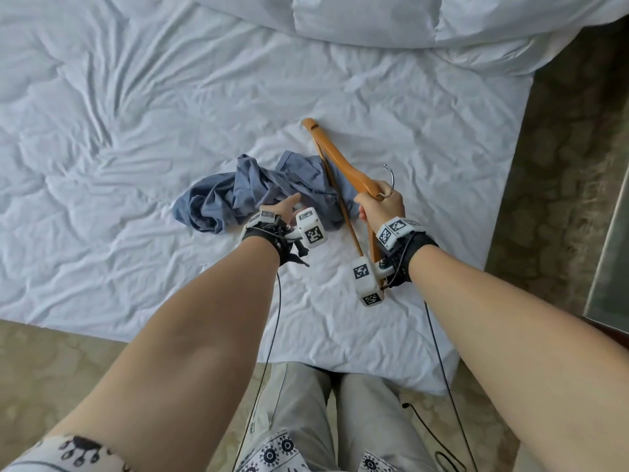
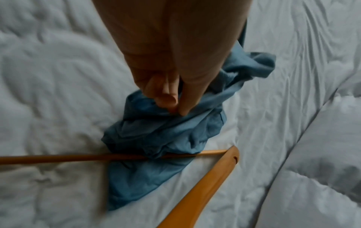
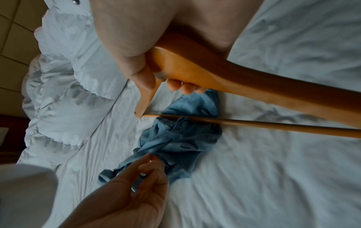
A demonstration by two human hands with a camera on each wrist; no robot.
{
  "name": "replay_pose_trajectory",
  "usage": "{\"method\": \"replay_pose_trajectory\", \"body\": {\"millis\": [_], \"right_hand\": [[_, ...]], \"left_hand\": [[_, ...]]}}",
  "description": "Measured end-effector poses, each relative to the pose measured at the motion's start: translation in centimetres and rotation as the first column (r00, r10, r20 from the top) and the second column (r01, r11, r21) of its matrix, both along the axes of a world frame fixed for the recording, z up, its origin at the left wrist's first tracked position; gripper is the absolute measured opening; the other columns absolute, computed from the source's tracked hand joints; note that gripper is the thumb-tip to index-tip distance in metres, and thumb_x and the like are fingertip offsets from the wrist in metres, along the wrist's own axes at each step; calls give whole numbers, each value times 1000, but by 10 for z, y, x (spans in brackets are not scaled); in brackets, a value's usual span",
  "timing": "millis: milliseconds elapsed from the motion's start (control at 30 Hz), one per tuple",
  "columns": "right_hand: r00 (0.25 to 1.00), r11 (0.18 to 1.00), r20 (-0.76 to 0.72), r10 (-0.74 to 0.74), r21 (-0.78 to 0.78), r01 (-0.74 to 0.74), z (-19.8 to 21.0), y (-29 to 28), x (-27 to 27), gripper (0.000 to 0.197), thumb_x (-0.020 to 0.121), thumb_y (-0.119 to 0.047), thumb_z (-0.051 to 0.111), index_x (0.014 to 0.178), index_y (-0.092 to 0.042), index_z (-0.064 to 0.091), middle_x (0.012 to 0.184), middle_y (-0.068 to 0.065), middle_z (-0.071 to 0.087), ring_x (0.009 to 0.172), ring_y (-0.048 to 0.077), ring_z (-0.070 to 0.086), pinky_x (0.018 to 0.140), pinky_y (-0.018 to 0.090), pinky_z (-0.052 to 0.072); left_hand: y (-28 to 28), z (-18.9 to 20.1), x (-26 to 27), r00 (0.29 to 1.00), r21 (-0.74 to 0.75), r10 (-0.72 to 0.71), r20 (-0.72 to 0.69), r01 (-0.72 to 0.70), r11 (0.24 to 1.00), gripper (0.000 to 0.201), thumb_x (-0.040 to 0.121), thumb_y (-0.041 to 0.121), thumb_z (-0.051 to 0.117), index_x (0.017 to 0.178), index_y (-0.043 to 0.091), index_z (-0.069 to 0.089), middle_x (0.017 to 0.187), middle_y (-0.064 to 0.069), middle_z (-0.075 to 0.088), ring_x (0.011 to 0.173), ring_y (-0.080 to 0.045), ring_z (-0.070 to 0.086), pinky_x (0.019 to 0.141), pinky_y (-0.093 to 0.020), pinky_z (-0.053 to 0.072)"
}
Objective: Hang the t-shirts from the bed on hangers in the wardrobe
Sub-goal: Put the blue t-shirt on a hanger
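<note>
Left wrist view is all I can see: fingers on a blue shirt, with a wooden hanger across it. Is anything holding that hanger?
Observer: Yes. The right hand has its grip round the hanger at its middle, just below the metal hook.
Operator: Is it lying flat on the bed?
Observer: No. The head view shows it tilted, with the held part raised and the far tip down by the sheet.
Operator: Are there any more shirts around?
Observer: The head view shows only this one blue shirt on the bed.
</note>
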State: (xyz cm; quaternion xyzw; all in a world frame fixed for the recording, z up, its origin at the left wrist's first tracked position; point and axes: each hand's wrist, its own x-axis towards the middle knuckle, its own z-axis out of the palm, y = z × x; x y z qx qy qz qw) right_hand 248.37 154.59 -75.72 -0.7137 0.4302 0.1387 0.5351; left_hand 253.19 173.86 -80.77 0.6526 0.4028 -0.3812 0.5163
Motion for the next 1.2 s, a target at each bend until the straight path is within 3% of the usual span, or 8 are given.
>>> {"method": "replay_pose_trajectory", "body": {"millis": [200, 367, 467, 533, 633, 800, 933, 1200], "right_hand": [[1000, 1000, -6, 8, 0, -8, 7, 0, 3, 15, 67, -22, 64, 82, -27, 66, 53, -6, 59, 54, 16, 57, 64, 36, 55], [1000, 1000, -10, 20, -5, -20, 18, -1, 8, 18, 69, -21, 64, 86, -24, 68, 58, -3, 61, 54, 17, 57, 63, 36, 55], [999, 999, -7, 42, -10, -43, 16, -2, 10, 19, 67, -23, 64, 86, -24, 68, 61, -1, 62, 57, 20, 57, 65, 40, 57], [999, 999, -6, 47, -19, -47, 9, -2, 10, 20, 65, -25, 63, 84, -26, 68, 62, -1, 63, 59, 21, 58, 68, 44, 58], [998, 998, 1, 64, -14, -64, -2, 2, 6, 20, 63, -24, 63, 83, -27, 68, 65, 0, 64, 61, 23, 58, 70, 47, 57], [995, 995, 23, 94, 16, -94, -5, 5, -3, 24, 70, -16, 61, 88, -32, 66, 67, -1, 65, 62, 19, 59, 72, 44, 58], [973, 973, 57, 224, 42, -226, 17, 5, -4, 55, 84, -5, 58, 130, -36, 55, 83, -6, 63, 64, 17, 63, 65, 25, 56], [909, 915, 123, 399, 15, -404, 90, 10, 18, 69, 77, -3, 69, 138, -30, 51, 103, -3, 69, 81, 14, 67, 70, 24, 55]], "left_hand": [[-1, 15, 11, 994, -92, -84, -71, 78, 993, 23, 94, 30, 62, 77, 14, 60, 75, -5, 59, 62, -17, 53, 71, -31, 44], [7, 16, 5, 903, -11, -429, -19, 429, 903, 25, 96, 24, 54, 112, 7, 63, 122, -11, 60, 100, -24, 58, 83, -30, 44], [-1, 17, -9, 822, 24, -569, 25, 569, 822, 16, 95, 19, 49, 81, 24, 56, 99, -9, 62, 86, -24, 60, 80, -32, 48], [-9, 21, -15, 819, -87, -574, 4, 572, 815, 26, 104, 11, 36, 85, 18, 53, 76, 6, 60, 70, -6, 57, 74, -23, 41], [-16, 21, -13, 796, -90, -604, 37, 605, 791, 25, 104, 13, 37, 88, 14, 56, 75, 7, 61, 69, -8, 57, 71, -19, 37], [-13, 19, -7, 973, 25, -228, 28, 227, 974, 27, 98, 26, 56, 73, 14, 54, 73, -4, 56, 63, -17, 52, 59, -23, 43], [-16, 50, -8, 995, -91, -6, 105, 15, 996, 20, 95, 18, 59, 76, 15, 58, 74, -3, 58, 67, -17, 55, 56, -22, 47], [-18, 160, 7, 978, -342, 58, 199, 14, 939, 14, 101, 17, 50, 91, 8, 55, 86, -13, 57, 67, -25, 63, 46, -28, 55]]}}
